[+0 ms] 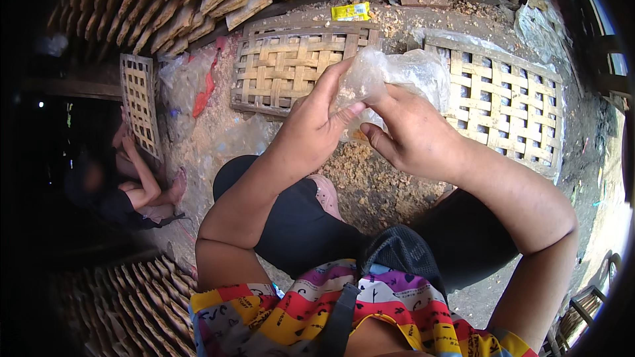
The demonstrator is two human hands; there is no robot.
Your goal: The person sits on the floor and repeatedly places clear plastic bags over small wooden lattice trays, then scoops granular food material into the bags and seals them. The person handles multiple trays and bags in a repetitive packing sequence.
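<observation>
A crumpled sheet or bag of clear plastic [364,77] is held up between both hands, bunched over the fingers. My left hand [315,124] pinches its near edge between thumb and fingers. On the other side my right hand [421,129] has its fingers in the folds, with the thumb bent below. Behind my left hand lies a woven bamboo tray [285,67] in a wooden frame. A second woven bamboo tray [501,99], with plastic under its lattice, lies beyond my right hand. Brown crumbs [387,183] cover the ground under my hands.
Stacked trays of pale slabs [198,7] line the back, with more stacked trays [124,302] at lower left. A yellow wrapper [350,12] lies behind the left tray. Loose plastic sheeting [181,94] and a red scrap [204,94] lie leftward. Another person [134,193] sits holding an upright woven tray [141,104].
</observation>
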